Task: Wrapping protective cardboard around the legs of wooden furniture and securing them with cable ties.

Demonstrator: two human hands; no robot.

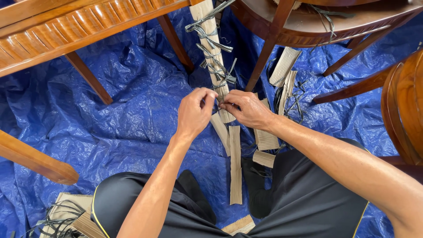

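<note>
A furniture leg wrapped in corrugated cardboard (209,42) slants down from the top centre, bound with knotted grey plastic straps (213,61). My left hand (194,112) and my right hand (246,108) meet at the lower end of the wrapping, fingers pinched on a strap there. Loose cardboard strips (235,163) lie on the blue tarp (101,114) just below my hands, between my knees.
Wooden table legs (88,77) and chair frames (269,48) stand around on the tarp. A round wooden piece (405,105) is at the right edge. More cardboard pieces (284,66) and straps lie behind my right hand; a cardboard and strap pile (61,216) sits bottom left.
</note>
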